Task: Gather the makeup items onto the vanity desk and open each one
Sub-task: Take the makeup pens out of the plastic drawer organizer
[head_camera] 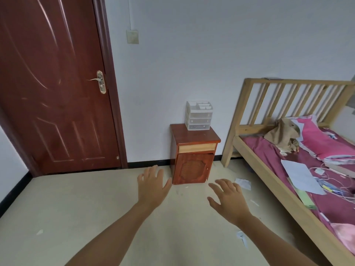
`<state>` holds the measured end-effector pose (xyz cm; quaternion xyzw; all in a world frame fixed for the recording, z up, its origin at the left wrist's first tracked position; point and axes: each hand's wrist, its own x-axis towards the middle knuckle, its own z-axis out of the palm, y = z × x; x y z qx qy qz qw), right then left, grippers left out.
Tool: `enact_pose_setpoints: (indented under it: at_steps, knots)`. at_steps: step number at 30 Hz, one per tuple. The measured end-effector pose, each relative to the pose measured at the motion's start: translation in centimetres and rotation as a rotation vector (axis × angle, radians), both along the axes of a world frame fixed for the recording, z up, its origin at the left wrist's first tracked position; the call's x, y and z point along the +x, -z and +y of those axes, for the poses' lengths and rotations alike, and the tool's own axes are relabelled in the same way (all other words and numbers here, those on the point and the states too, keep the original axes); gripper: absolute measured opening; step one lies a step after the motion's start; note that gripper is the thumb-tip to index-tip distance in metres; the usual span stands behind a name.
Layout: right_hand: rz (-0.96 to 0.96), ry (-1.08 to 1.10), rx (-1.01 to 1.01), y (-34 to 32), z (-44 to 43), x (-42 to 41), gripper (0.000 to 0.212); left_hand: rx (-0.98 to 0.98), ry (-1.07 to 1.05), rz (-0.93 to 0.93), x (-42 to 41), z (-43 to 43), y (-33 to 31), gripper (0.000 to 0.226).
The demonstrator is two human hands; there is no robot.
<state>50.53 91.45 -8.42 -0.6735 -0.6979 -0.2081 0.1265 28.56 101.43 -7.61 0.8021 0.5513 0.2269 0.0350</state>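
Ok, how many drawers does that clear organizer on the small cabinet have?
3, stacked on the front of the organizer: top drawer, middle drawer, bottom drawer, all below its open top compartments. None appear hidden.

Door: a dark red-brown wooden door [55, 83] stood shut on my left, its brass lever handle [99, 81] level.
Wall: a cream switch plate [132, 36] sat just right of the door frame.
Cabinet: a small reddish bedside cabinet [194, 162] stood against the wall ahead of me.
Bed: a pale wooden bed frame [249, 156] on my right carried a pink pillow [322, 143], a tan cloth [282, 135], a white paper sheet [301, 175] and white cables [330, 175].
Floor: paper scraps [243, 183] lay on the beige floor [76, 208].
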Motion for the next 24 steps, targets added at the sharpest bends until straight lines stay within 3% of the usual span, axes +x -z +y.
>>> enact_pose_setpoints:
  at_steps: [6, 11, 15, 21, 24]
  knots:
    - [-0.046, 0.034, -0.046, 0.7, 6.2, 10.5, 0.044, -0.031, 0.014, -0.067, 11.2, 6.2, 1.8, 0.059]
    - [-0.02, -0.063, -0.039, 0.3, 12.5, 18.2, 0.041, -0.088, -0.071, -0.134, 18.7, 10.7, 1.6, 0.062]
    - [0.067, -0.12, -0.034, 0.9, 17.5, 21.4, 0.038, -0.085, -0.139, -0.132, 21.8, 14.0, 2.4, 0.057]
    - [0.157, -0.201, -0.022, 3.5, 24.9, 25.1, 0.03, -0.165, -0.179, -0.214, 25.2, 20.1, 5.1, 0.073]
    - [0.128, -0.231, 0.017, 4.2, 30.2, 26.7, 0.046, -0.165, -0.192, -0.229, 26.6, 24.7, 6.1, 0.069]
